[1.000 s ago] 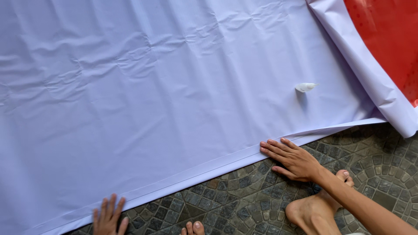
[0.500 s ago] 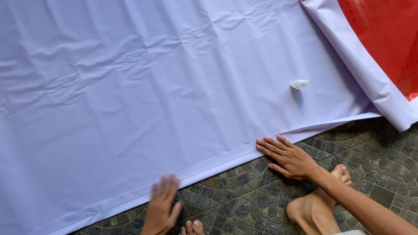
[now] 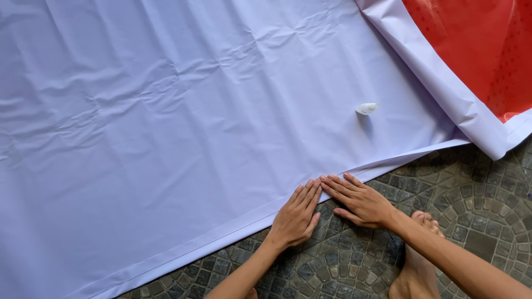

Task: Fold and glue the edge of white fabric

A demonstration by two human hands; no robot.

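- At the bottom right of the frame, the person's bare foot [image 3: 413, 266] rested on the patterned stone floor [image 3: 476, 216], partly under the right forearm.
- The left hand [image 3: 295, 217] lay flat at the lower middle of the frame, fingers straight and held close together, palm down. Its fingertips touched the folded edge of the white sheet [image 3: 183, 138] while the heel of the hand sat on the stones.
- The right hand [image 3: 360, 202] lay just beside it to the right, also flat and palm down, fingers slightly fanned and pointing up-left. Its fingertips met the same folded edge, almost touching those of the left hand. Neither hand pinched or gripped anything.
- The sheet's folded hem [image 3: 221, 232] ran as a narrow band diagonally from the lower left up toward the right middle of the frame, right where the fingertips pressed.
- The sheet itself filled most of the frame, from the left edge across the top, creased and wrinkled.
- A small white scrap [image 3: 366, 108] sat on the sheet in the upper right part, well apart from the hands.
- Farthest off, in the top right corner, the sheet was turned over, showing a glossy red side [image 3: 476, 50] with a white border.
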